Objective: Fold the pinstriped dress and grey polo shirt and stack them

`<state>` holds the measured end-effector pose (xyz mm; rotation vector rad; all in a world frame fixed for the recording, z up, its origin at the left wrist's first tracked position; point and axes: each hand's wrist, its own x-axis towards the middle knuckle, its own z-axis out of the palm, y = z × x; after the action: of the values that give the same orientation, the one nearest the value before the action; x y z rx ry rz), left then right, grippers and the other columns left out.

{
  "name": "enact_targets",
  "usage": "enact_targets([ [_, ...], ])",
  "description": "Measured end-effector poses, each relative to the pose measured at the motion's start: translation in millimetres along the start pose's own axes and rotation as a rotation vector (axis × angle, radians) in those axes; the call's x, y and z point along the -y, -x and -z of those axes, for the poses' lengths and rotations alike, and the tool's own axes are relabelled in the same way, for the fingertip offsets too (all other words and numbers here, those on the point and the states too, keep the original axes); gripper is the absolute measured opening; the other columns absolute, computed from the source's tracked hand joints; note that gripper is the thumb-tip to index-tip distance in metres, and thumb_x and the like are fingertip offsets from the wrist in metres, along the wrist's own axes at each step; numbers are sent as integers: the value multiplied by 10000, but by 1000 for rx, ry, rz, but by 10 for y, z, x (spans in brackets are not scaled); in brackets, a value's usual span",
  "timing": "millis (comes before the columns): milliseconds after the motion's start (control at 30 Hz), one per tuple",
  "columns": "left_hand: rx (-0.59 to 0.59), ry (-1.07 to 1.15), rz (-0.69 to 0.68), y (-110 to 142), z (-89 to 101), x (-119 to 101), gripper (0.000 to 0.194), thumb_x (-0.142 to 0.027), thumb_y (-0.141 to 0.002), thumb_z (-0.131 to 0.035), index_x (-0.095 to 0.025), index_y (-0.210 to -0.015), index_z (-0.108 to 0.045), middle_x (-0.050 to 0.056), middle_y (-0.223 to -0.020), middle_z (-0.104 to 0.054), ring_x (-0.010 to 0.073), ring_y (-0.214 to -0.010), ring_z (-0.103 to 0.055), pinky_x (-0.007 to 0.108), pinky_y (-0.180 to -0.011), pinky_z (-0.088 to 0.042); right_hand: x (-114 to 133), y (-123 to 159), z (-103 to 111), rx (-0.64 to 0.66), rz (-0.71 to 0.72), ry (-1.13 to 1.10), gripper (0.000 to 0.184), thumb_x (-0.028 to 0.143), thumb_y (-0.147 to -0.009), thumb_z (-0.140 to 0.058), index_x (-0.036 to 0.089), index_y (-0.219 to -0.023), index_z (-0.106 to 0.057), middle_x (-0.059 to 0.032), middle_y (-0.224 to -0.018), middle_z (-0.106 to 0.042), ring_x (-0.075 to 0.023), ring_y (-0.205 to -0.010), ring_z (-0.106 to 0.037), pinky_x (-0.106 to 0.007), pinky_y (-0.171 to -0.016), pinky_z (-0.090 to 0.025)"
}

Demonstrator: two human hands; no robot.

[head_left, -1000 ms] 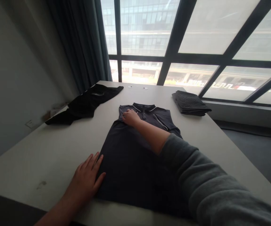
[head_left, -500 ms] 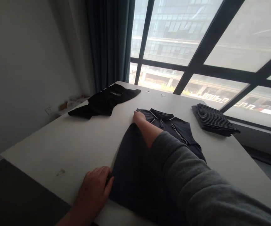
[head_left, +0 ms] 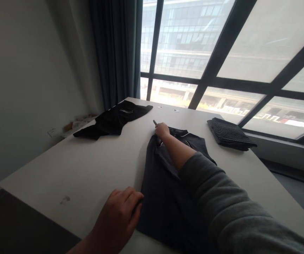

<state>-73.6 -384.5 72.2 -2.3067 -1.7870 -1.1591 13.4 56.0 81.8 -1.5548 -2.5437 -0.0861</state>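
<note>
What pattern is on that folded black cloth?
The folded black cloth has thin white stripes; head view.

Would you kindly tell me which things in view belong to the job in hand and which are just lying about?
In the job:
- dark polo shirt
- left hand, at its side edge
- right hand, near its collar
- white table, beneath it

Just lying about, apparently:
- black garment
- folded striped fabric

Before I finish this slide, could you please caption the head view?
Left hand and right hand grip a dark collared fabric shirt on a white table.
</note>
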Motion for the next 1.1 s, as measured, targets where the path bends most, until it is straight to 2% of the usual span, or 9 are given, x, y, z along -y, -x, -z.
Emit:
enact_targets([
  [200,322,14,-171,-310,-176,-371,57,-209,-947,-644,-230,-995,-664,8,-904,-682,207,-790,-650,369,-781,-471,-622,471,146,4,-116,21,469,174,-982,-435,146,-1335,-741,-166,-1325,-690,-254,-1240,-633,-316,-1123,-413],
  [300,512,60,-178,-427,-343,-438,241,-443,-931,-720,-235,-1050,-698,22,-962,-707,243,-885,-677,421,-865,-523,-788,664,97,52,-129,26,451,245,-997,-455,156,-1328,-748,-185,-1329,-685,-293,-1259,-621,-369,-1127,-422],
  [400,531,86,-105,-482,-567,-378,359,-437,-960,-681,-243,-1263,-692,76,-1224,-712,285,-1145,-658,474,-1026,-514,-809,760,33,71,-113,15,491,344,-1030,-450,155,-1421,-677,-195,-1445,-609,-317,-1358,-546,-404,-1157,-400],
  [500,542,15,-22,-452,-799,-255,611,-375,-943,-692,-217,-1516,-553,149,-1609,-477,369,-1498,-417,572,-1220,-369,-738,782,-34,107,-54,-7,523,432,-1046,-458,216,-1501,-601,-140,-1587,-493,-286,-1481,-420,-379,-1201,-355],
  [633,636,-23,-29,-294,-929,-105,760,-386,-944,-682,-234,-1633,-400,140,-1725,-259,382,-1600,-227,608,-1282,-265,-653,746,-122,194,-57,-22,583,522,-1062,-416,260,-1575,-503,-129,-1663,-394,-325,-1528,-357,-512,-1231,-305],
  [733,618,-12,-125,-123,-793,22,786,-412,-902,-747,-268,-1609,-432,124,-1694,-350,364,-1556,-342,562,-1256,-342,-650,661,-161,208,-82,-16,609,533,-1077,-355,234,-1596,-463,-145,-1708,-299,-378,-1577,-245,-628,-1226,-246],
  [867,464,11,-186,117,-495,225,656,-469,-808,-863,-308,-1394,-618,89,-1454,-627,316,-1294,-603,437,-1090,-495,-674,411,-202,190,-7,-11,600,478,-1095,-331,225,-1637,-387,-96,-1756,-170,-304,-1631,-76,-523,-1293,-117],
  [1000,332,55,-204,282,-419,290,236,-187,-872,-776,-277,-1066,-678,0,-1042,-712,178,-896,-649,283,-822,-479,-684,96,-322,268,14,-16,647,520,-1093,-343,204,-1657,-347,-151,-1742,-194,-302,-1620,-167,-468,-1289,-160],
  [1100,300,52,-233,312,-460,233,181,-52,-928,-627,-222,-869,-610,-16,-843,-650,142,-749,-572,268,-731,-412,-697,-60,-442,292,-25,-3,691,544,-1086,-340,189,-1677,-301,-175,-1749,-132,-324,-1625,-140,-489,-1295,-132],
])
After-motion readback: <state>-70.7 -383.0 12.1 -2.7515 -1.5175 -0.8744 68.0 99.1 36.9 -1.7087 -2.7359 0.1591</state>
